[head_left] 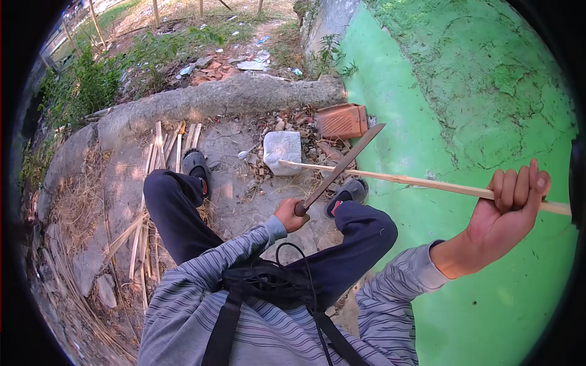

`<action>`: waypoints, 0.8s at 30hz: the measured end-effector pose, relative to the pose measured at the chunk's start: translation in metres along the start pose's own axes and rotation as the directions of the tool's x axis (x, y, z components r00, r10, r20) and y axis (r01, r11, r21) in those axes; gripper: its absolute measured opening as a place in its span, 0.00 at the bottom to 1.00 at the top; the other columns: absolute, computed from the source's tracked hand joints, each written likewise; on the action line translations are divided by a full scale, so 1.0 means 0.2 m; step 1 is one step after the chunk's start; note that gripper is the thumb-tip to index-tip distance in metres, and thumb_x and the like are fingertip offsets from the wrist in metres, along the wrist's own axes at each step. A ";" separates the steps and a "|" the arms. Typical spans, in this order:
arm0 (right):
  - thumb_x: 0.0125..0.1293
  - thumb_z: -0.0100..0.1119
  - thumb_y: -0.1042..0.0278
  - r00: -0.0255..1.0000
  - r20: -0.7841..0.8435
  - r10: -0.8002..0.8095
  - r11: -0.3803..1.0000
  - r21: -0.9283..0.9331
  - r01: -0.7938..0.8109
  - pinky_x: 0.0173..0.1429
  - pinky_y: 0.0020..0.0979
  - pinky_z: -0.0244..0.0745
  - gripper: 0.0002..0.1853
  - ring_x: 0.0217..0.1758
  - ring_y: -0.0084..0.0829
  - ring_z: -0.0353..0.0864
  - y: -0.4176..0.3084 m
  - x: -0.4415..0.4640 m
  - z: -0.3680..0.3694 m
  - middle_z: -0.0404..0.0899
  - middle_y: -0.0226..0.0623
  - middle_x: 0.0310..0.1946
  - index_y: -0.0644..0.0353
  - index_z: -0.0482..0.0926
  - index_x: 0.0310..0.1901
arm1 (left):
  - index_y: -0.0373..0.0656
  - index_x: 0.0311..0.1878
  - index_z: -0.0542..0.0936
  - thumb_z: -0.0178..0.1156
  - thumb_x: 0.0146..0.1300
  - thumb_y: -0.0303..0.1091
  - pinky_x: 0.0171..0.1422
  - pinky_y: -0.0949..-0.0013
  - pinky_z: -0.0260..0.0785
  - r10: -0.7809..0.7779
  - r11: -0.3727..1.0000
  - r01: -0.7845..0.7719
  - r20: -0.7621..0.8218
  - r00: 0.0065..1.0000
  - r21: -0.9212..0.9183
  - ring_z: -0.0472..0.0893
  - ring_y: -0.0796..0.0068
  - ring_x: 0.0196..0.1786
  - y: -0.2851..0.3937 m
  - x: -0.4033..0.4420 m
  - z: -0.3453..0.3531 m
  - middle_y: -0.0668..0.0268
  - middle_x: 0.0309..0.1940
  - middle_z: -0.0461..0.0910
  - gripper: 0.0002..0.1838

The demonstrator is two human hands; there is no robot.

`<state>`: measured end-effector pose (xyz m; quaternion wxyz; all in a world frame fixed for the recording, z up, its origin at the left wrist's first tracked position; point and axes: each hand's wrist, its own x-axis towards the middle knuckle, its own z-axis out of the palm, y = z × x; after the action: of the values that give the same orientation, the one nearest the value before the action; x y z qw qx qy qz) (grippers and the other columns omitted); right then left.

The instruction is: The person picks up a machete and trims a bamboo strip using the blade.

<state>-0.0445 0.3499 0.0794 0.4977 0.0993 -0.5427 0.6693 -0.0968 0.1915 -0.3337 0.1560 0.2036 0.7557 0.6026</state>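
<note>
The left hand (292, 215) grips a machete (346, 163) slanting forward-right across a pale strip (390, 177), blade contact unclear; the right hand (510, 204), nearer the strip, clasps it, its long axis running leftward to a white block (282, 149).

Left of centre, a hand of mine could pass over the bare ground (227, 174) between my left shoe (194, 163) and the white block (282, 152). The long knife (351, 160) slants across the centre, crossing the stick (397, 179), which bars my way from the block towards the right edge. The green wall (476, 287) closes the right side; wood strips (141, 244) clutter the left.
</note>
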 end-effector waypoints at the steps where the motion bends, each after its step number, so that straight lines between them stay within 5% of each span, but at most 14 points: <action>1: 0.71 0.50 0.76 0.999 0.023 0.027 1.000 0.004 -0.027 0.23 0.24 0.39 0.10 0.17 0.15 0.38 0.03 0.06 0.01 0.46 0.19 0.15 0.55 0.68 0.30 | 0.35 0.25 0.74 0.66 0.45 0.35 0.29 0.60 0.65 -0.001 1.000 0.001 0.001 1.000 -0.003 0.72 0.63 0.20 0.03 0.02 0.00 0.55 0.16 0.71 0.13; 7: 0.69 0.54 0.76 0.995 0.062 0.075 0.997 0.010 -0.076 0.24 0.24 0.40 0.06 0.19 0.16 0.40 0.16 0.25 0.11 0.46 0.20 0.16 0.58 0.72 0.32 | 0.35 0.25 0.75 0.67 0.45 0.35 0.30 0.61 0.67 0.078 0.997 -0.079 -0.044 0.996 -0.019 0.73 0.61 0.20 0.17 0.15 0.01 0.56 0.16 0.73 0.14; 10: 0.69 0.54 0.76 0.995 0.067 0.077 0.997 0.020 -0.078 0.24 0.24 0.40 0.07 0.18 0.16 0.40 0.17 0.26 0.13 0.45 0.20 0.16 0.58 0.72 0.31 | 0.35 0.27 0.75 0.67 0.46 0.35 0.30 0.61 0.68 0.133 0.991 -0.124 -0.202 0.970 0.060 0.74 0.62 0.21 0.14 0.18 0.04 0.60 0.15 0.73 0.14; 12: 0.69 0.54 0.75 0.991 0.107 0.082 0.996 0.024 -0.085 0.24 0.25 0.39 0.07 0.18 0.16 0.39 0.16 0.24 0.11 0.45 0.19 0.16 0.58 0.72 0.31 | 0.36 0.28 0.75 0.67 0.47 0.35 0.27 0.63 0.67 -0.184 0.980 0.184 0.010 0.983 -0.077 0.74 0.67 0.19 0.14 0.18 0.00 0.65 0.15 0.72 0.13; 15: 0.69 0.54 0.75 0.991 0.094 0.092 0.995 0.017 -0.094 0.23 0.24 0.39 0.08 0.18 0.16 0.39 0.14 0.23 0.11 0.45 0.19 0.16 0.58 0.71 0.30 | 0.38 0.28 0.74 0.67 0.47 0.33 0.21 0.66 0.63 -0.346 0.909 0.383 0.215 0.913 -0.162 0.71 0.73 0.16 0.18 0.18 -0.09 0.68 0.15 0.70 0.11; 22: 0.70 0.53 0.75 0.964 0.230 0.132 0.981 0.107 -0.160 0.23 0.24 0.39 0.10 0.17 0.15 0.39 0.13 0.21 0.10 0.45 0.19 0.15 0.57 0.69 0.28 | 0.43 0.27 0.69 0.62 0.51 0.25 0.16 0.71 0.54 -0.225 0.822 0.424 0.468 0.854 -0.379 0.65 0.81 0.13 0.36 0.12 -0.17 0.72 0.14 0.67 0.09; 24: 0.71 0.53 0.74 0.962 0.229 0.145 0.979 0.109 -0.174 0.23 0.24 0.40 0.11 0.17 0.15 0.39 0.13 0.22 0.09 0.45 0.19 0.15 0.57 0.68 0.28 | 0.44 0.27 0.68 0.60 0.52 0.24 0.16 0.72 0.53 -0.301 0.667 0.577 0.539 0.787 -0.471 0.64 0.82 0.13 0.36 0.11 -0.18 0.73 0.14 0.65 0.09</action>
<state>-0.0927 0.3611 0.0993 0.3714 0.1604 -0.5564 0.7258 -0.1245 0.1850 -0.2544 0.5145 0.0716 0.4924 0.6983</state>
